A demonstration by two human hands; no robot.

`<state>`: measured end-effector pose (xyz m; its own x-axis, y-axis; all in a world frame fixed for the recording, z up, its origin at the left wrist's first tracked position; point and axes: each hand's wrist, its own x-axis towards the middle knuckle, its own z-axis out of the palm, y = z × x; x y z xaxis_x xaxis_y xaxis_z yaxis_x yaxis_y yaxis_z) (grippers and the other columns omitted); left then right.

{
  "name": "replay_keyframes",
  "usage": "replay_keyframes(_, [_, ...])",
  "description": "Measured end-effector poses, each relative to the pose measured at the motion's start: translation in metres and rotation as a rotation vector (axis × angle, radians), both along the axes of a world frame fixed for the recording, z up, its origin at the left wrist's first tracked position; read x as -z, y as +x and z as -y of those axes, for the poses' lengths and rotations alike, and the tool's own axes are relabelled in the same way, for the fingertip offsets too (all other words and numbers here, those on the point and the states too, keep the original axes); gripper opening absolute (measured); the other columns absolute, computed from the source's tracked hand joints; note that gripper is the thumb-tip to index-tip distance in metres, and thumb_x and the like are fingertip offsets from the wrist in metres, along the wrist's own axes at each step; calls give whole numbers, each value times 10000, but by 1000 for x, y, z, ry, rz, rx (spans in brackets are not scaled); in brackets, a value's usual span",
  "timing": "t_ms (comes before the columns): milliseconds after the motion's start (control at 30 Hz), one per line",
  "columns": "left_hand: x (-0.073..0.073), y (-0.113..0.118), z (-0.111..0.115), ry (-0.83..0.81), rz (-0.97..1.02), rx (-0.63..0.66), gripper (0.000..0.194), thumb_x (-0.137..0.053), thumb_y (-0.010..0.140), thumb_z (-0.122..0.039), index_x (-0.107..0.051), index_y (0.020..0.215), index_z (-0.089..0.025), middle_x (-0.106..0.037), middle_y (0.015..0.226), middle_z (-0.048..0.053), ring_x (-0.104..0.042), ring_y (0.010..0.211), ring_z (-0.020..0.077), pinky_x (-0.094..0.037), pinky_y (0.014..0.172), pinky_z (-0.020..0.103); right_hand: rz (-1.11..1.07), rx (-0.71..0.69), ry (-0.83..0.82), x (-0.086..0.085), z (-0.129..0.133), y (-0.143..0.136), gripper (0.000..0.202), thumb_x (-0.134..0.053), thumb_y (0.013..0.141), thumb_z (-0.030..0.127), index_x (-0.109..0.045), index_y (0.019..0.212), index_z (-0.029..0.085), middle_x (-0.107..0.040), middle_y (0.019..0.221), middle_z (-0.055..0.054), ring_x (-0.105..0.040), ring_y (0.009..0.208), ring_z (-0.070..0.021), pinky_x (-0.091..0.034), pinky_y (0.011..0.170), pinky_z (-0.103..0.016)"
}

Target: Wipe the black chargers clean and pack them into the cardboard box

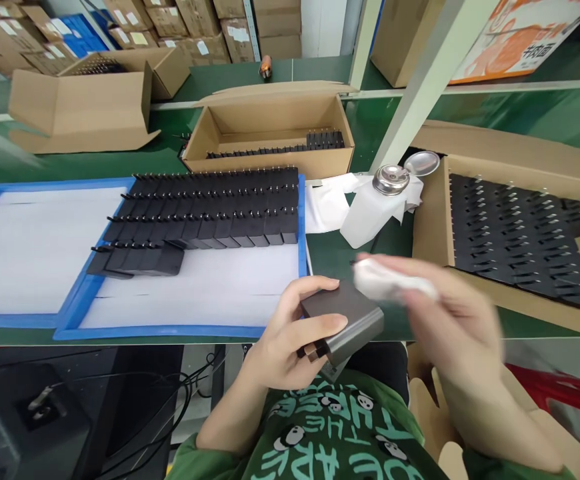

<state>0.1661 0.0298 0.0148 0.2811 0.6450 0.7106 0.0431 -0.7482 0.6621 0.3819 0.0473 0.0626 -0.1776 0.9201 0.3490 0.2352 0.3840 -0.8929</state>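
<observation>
A black power adapter (353,313) with metal plug pins is gripped in my left hand (290,337), just in front of the bench edge. My right hand (463,320), blurred by motion, pinches a folded white cloth (390,280) beside the adapter's upper right side; whether the cloth touches it I cannot tell. Behind them a white pump bottle (367,213) stands with its metal lid flipped up, next to more white cloth (326,205). Left of my hands, rows of similar black adapters (210,207) rest in a blue-rimmed tray (170,331), pins up.
To the right, an open cardboard box (433,230) holds rows of black adapters. Another open box (270,163) with adapters sits behind the tray. A second blue-rimmed tray (10,320) lies at the left. A pale post (415,87) rises behind the bottle.
</observation>
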Motion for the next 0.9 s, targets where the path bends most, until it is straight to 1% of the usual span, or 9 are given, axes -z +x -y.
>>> replay_keyframes(100, [2, 5, 2, -14, -56, -32, 623, -550, 888, -56, -470, 1464, -279, -452, 1375, 176, -498, 1313, 308, -571, 881, 405, -158, -209, -248, 11, 7, -12, 322, -502, 1039, 305, -714, 1281, 324, -716, 1329, -40, -698, 1211, -243, -613, 1012, -394])
replay_keyframes(167, [3, 10, 4, -91, -82, -95, 587, -598, 920, -124, -447, 1465, -280, -458, 1335, 167, -483, 1309, 322, -554, 904, 425, -246, -142, -238, 19, 12, -21, 333, -472, 1051, 323, -712, 1280, 296, -700, 1353, -56, -680, 1239, -248, -591, 1049, -417])
replay_keyframes(267, [7, 16, 5, -199, -6, -124, 689, -761, 878, -467, -429, 1463, -317, -509, 1277, 136, -503, 1258, 341, -531, 955, 469, -238, -10, -124, 29, 19, -33, 331, -464, 1048, 290, -717, 1262, 287, -705, 1341, -55, -653, 1280, -250, -559, 1098, -442])
replay_keyframes(333, [9, 18, 6, -237, 77, -94, 733, -713, 848, -640, -449, 1455, -326, -541, 1244, 121, -527, 1223, 334, -531, 960, 457, -178, 31, -39, 33, 23, -37, 356, -457, 1042, 251, -695, 1302, 297, -687, 1370, -47, -625, 1320, -245, -534, 1131, -448])
replay_keyframes(433, [9, 20, 9, -303, 154, -97, 619, -680, 925, -532, -449, 1459, -321, -556, 1247, 107, -579, 1142, 280, -533, 942, 405, -106, -5, 70, 34, 24, -33, 430, -448, 1027, 185, -635, 1390, 321, -626, 1457, -24, -575, 1380, -224, -509, 1158, -419])
replay_keyframes(500, [9, 19, 12, -346, 183, -117, 669, -719, 915, -421, -394, 1489, -312, -559, 1267, 109, -601, 1103, 260, -539, 915, 380, -33, -90, 103, 31, 21, -24, 469, -455, 1013, 147, -605, 1420, 326, -607, 1481, -14, -566, 1390, -213, -473, 1191, -418])
replay_keyframes(667, [9, 15, 15, -338, 192, -142, 779, -732, 894, -440, -332, 1541, -275, -578, 1242, 119, -626, 1101, 274, -557, 926, 399, 305, -349, 264, 8, 11, -8, 573, -435, 983, 103, -465, 1535, 254, -515, 1566, -41, -437, 1493, -213, -211, 1318, -486])
replay_keyframes(833, [9, 14, 13, -342, 122, -66, 929, -776, 866, -315, -216, 1608, -324, -531, 1407, 136, -586, 1287, 320, -533, 1049, 454, 484, -481, 367, -8, 5, -13, 563, -438, 996, 164, -411, 1556, 109, -430, 1609, -105, -326, 1546, -196, -204, 1314, -420])
replay_keyframes(900, [9, 13, 14, -376, 170, -26, 904, -750, 881, -292, -215, 1609, -329, -566, 1352, 126, -621, 1231, 301, -559, 1000, 427, 444, -557, 418, -6, 5, -9, 532, -450, 1002, 183, -453, 1528, 102, -461, 1588, -105, -355, 1533, -192, -186, 1319, -407])
